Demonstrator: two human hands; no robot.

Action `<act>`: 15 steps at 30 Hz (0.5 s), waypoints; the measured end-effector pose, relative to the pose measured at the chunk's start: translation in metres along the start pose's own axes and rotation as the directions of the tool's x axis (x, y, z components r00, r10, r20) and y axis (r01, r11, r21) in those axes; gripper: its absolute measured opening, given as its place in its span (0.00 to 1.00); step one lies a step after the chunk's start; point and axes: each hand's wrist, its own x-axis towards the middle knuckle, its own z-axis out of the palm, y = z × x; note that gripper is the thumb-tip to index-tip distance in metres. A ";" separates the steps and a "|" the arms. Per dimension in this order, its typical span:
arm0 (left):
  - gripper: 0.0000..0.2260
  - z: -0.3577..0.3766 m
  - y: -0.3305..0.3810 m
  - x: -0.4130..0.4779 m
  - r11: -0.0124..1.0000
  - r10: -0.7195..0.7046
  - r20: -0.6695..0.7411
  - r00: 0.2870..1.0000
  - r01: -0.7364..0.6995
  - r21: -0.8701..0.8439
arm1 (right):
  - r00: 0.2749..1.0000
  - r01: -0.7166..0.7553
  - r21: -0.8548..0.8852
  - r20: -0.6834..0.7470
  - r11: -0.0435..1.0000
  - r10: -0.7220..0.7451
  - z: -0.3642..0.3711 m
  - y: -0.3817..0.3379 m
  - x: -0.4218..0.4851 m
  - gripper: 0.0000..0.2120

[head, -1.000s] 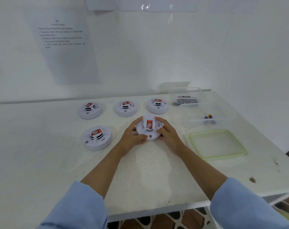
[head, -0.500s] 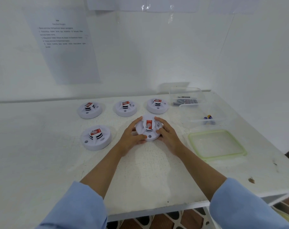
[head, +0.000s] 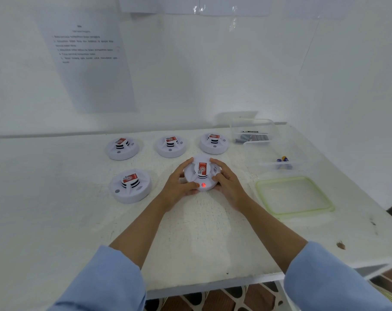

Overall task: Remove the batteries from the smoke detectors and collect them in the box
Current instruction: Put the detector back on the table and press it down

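A white round smoke detector (head: 201,173) with a red label sits at the table's middle, its front light glowing red. My left hand (head: 179,187) grips its left side and my right hand (head: 226,182) grips its right side. Another detector (head: 130,185) lies to the left. Three more detectors (head: 122,148) (head: 171,145) (head: 213,142) stand in a row behind. A clear box (head: 278,153) at the right holds two batteries (head: 282,160).
A second clear box (head: 252,131) with several batteries stands behind the first. A green-rimmed lid (head: 293,196) lies flat near the table's right edge. A printed sheet (head: 87,61) hangs on the wall. The white table (head: 56,198) ends close in front.
The detector between my hands now shows a red light at its front. Both hands stay on its sides, almost unmoved.
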 end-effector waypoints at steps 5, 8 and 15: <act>0.31 0.001 0.001 0.000 1.000 -0.001 0.000 1.000 0.001 -0.019 | 0.999 0.027 -0.070 -0.025 0.997 -0.029 0.001 0.000 -0.001 0.19; 0.30 0.005 0.001 0.000 1.000 0.019 -0.011 1.000 -0.019 0.016 | 0.995 0.053 -0.137 -0.074 0.989 -0.064 0.004 -0.001 -0.002 0.19; 0.30 0.006 0.003 0.001 0.974 0.046 -0.028 0.999 -0.038 0.222 | 0.996 0.032 -0.265 -0.070 0.964 -0.053 0.000 0.002 -0.003 0.20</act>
